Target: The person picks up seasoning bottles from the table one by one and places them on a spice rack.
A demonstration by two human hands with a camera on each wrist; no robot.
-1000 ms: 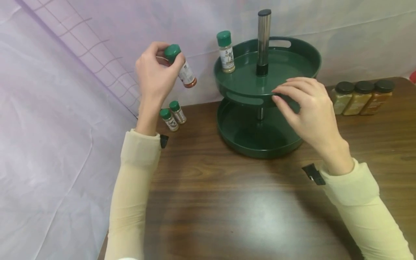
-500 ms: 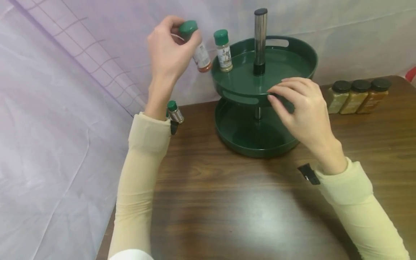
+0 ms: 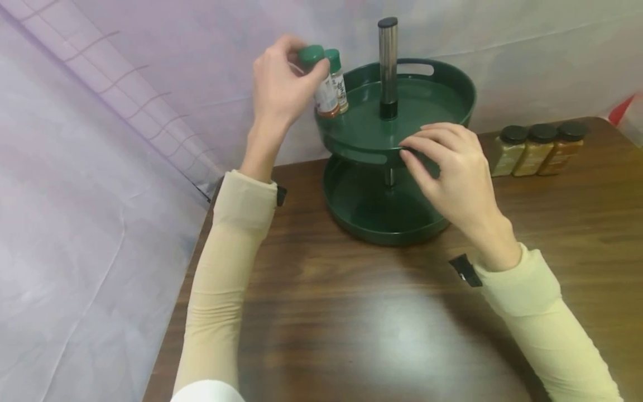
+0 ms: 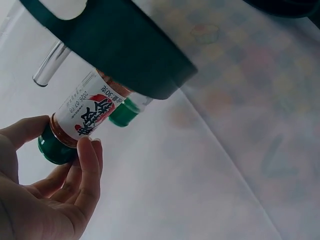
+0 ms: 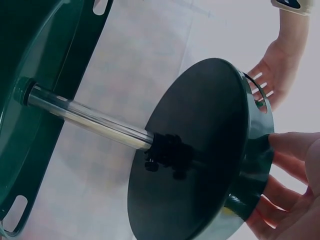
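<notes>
My left hand (image 3: 281, 86) grips a spice shaker (image 3: 326, 99) by its green cap. It has a white label and reddish contents, which show clearly on the shaker (image 4: 90, 107) in the left wrist view. Its base is at the left rim of the green upper tray (image 3: 422, 103); whether it touches the tray floor I cannot tell. Directly behind it stands another green-capped shaker (image 3: 341, 92), partly covered. With thumb and fingertips, my right hand (image 3: 454, 173) holds the tray's front rim; the right wrist view shows these fingers along the tray wall (image 5: 257, 165).
A metal post (image 3: 388, 70) rises through the upper tray. Below is a matching lower tray (image 3: 392, 234) on the wooden table (image 3: 351, 312). Several feet of fabric wall (image 3: 100, 223) border the left. Black-lidded spice jars (image 3: 534, 153) stand in a row at right.
My left hand has carried the shaker rightward to the upper tray, beside the other shaker. Two small shakers on the table have gone out of sight behind the left arm. My right hand keeps its hold.
</notes>
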